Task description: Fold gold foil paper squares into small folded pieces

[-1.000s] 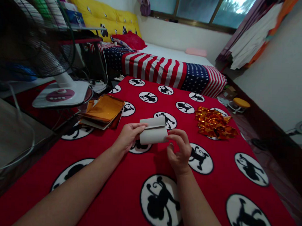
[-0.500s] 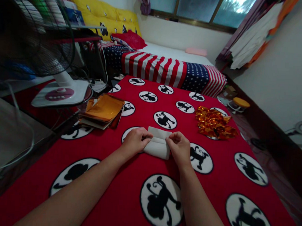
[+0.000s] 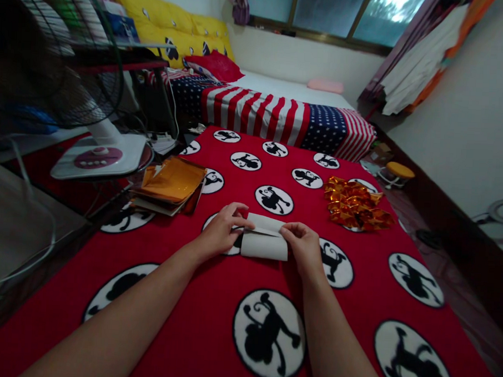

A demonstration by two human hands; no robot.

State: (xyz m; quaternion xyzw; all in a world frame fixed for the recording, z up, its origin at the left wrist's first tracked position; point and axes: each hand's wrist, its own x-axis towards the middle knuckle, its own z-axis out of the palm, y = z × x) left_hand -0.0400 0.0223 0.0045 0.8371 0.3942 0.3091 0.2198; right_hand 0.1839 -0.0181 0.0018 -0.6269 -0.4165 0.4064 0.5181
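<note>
My left hand [image 3: 222, 231] and right hand [image 3: 305, 247] pinch the pale folded paper [image 3: 264, 247] at opposite ends, fingers nearly closed, over the red blanket [image 3: 196, 319]; looks light, thin, easily creased; best held by its side edges

Both hands hold the folded white paper [image 3: 264, 247]; left of it lies the orange foil stack [image 3: 172, 180], right of it folded orange foil pieces [image 3: 355, 204].

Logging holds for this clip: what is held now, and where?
The pale paper, with the left hand at its left end and the right hand at its right end, near the fold.
</note>
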